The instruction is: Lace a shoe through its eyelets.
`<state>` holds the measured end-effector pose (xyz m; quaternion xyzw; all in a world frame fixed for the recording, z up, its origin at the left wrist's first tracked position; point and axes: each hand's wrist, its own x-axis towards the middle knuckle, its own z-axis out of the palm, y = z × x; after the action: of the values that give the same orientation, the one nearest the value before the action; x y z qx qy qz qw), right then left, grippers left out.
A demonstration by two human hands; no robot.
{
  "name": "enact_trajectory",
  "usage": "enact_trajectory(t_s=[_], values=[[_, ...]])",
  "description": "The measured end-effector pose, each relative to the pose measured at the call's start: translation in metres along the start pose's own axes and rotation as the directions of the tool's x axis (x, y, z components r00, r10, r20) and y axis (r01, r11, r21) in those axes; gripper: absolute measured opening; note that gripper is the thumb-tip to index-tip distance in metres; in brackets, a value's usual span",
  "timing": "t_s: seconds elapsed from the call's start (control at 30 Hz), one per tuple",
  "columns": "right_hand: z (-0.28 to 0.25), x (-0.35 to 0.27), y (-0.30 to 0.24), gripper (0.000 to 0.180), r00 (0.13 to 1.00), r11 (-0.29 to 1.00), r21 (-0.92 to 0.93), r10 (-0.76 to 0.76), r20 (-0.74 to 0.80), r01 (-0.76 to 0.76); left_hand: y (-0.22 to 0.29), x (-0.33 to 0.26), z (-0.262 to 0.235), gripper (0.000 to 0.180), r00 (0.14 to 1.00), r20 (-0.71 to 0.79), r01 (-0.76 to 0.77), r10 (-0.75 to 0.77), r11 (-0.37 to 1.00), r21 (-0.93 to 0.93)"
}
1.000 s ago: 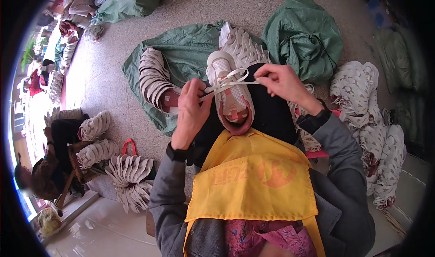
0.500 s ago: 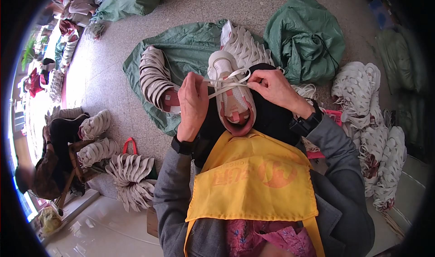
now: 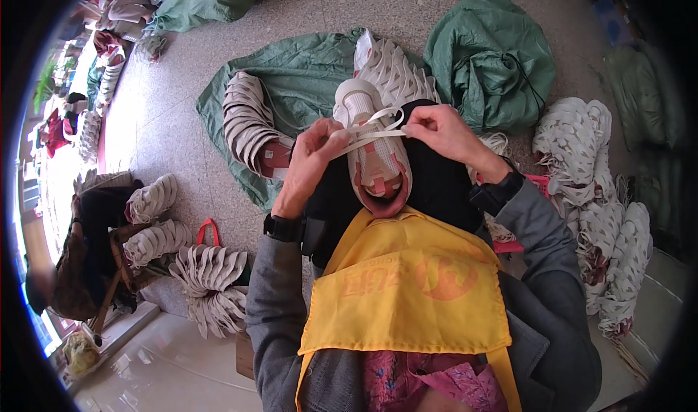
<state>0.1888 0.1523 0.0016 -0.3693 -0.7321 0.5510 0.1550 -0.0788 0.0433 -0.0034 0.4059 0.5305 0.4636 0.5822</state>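
Shoe [image 3: 374,154] rests toe-away on the lap, above the yellow apron [image 3: 407,296]. Both hands have closed in since a second ago: left hand [image 3: 313,161] and right hand [image 3: 443,132] each pinch a white lace [image 3: 374,125], now drawn taut across the tongue.

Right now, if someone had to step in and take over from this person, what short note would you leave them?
Left hand: grip pinching one end of the white lace.
Right hand: pinching the other end, lace pulled across the shoe.
Shoe: pale upper, toe pointing away, resting on the lap above the yellow apron.
Done: lace threaded through the upper.
Left: no finished knot visible. Stacks of uppers wait on the green sack.
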Motion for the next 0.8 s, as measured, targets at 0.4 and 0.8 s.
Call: enact_trajectory(t_s=[0.4, 0.8], values=[[-0.068, -0.061, 0.004, 0.012, 0.991, 0.989, 0.063, 0.131, -0.006, -0.131, -0.005, 0.007, 0.019, 0.021, 0.972, -0.016, -0.186, 0.233, 0.814, 0.551], [-0.083, -0.084, 0.014, 0.012, 0.955, 0.938, 0.193, 0.296, -0.008, -0.289, -0.010, 0.002, 0.026, 0.023, 0.936, -0.085, -0.245, 0.342, 0.805, 0.540]])
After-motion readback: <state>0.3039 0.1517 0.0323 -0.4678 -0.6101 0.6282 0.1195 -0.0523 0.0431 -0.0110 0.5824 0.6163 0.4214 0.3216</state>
